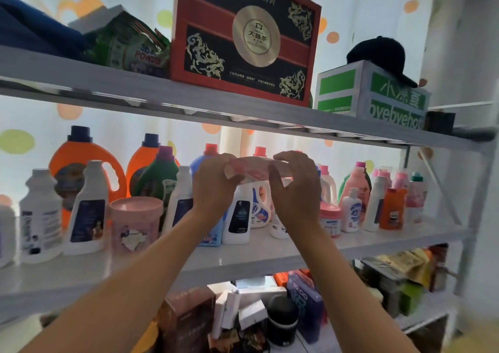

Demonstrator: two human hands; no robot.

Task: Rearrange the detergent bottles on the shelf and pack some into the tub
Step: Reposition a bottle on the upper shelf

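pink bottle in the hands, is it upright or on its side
On its side. The pink bottle lies roughly level, the left hand holding one end and the right hand the other, above the upright bottles on the middle shelf.

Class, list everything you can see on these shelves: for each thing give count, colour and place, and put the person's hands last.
Gift box: one, red and black, top shelf.
Soap powder bag: one, green, top shelf left.
Carton: one, green and white, top shelf right.
Cap: one, black, on the carton.
Large jugs: two, orange, middle shelf back left.
White bottles: several, middle shelf front.
Pink tub: one, middle shelf.
Boxes: many, mixed colours, bottom shelf.
Pink pack: one, held up.
Left hand, right hand: both grip the pink pack.
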